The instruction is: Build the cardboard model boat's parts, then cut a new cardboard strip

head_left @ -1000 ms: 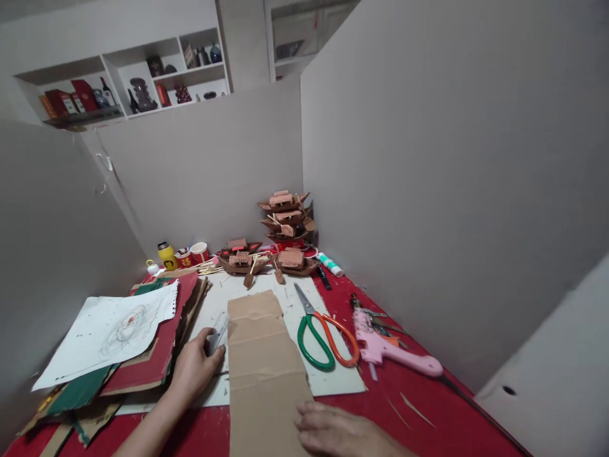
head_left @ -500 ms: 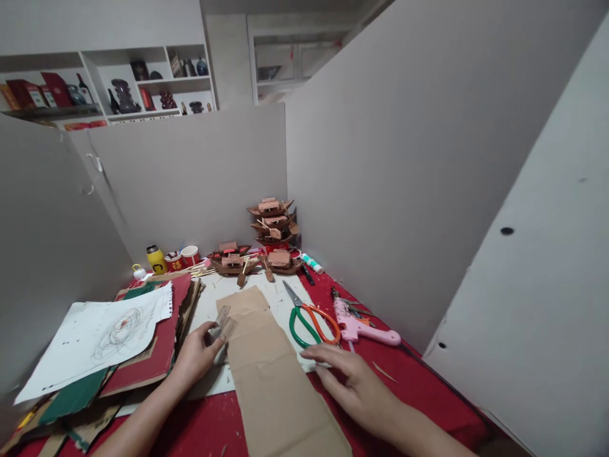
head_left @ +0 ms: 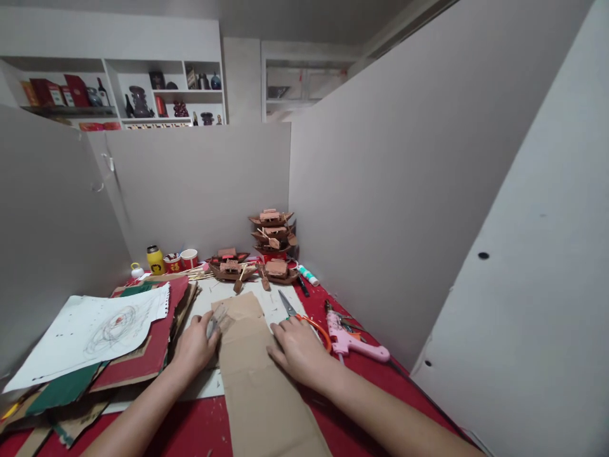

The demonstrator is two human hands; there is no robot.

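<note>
A long strip of brown cardboard (head_left: 259, 374) runs from the front edge toward the middle of the table. At its left edge my left hand (head_left: 195, 343) is closed on a clear plastic piece (head_left: 217, 319), whose exact kind I cannot make out; it overlaps the strip's far part. My right hand (head_left: 299, 349) lies along the strip's right edge, fingers stretched and slightly bent, with nothing visible in it. It partly covers the scissors (head_left: 287, 304); their blades and orange handle (head_left: 323, 333) show, while the green handle is mostly hidden.
A pink glue gun (head_left: 354, 343) lies on the red cloth (head_left: 366, 406) at right. Wooden model boats (head_left: 271, 238) are stacked at the back. Left are piled cardboard (head_left: 143, 368) and a drawn-on paper sheet (head_left: 109, 330). A yellow bottle (head_left: 155, 260) and cups (head_left: 189, 258) stand behind.
My right hand has moved left and away from me, from beside the scissors' handles onto the cardboard's right edge. My left hand stays by the left edge with the clear piece. The view has tilted up slightly.
</note>
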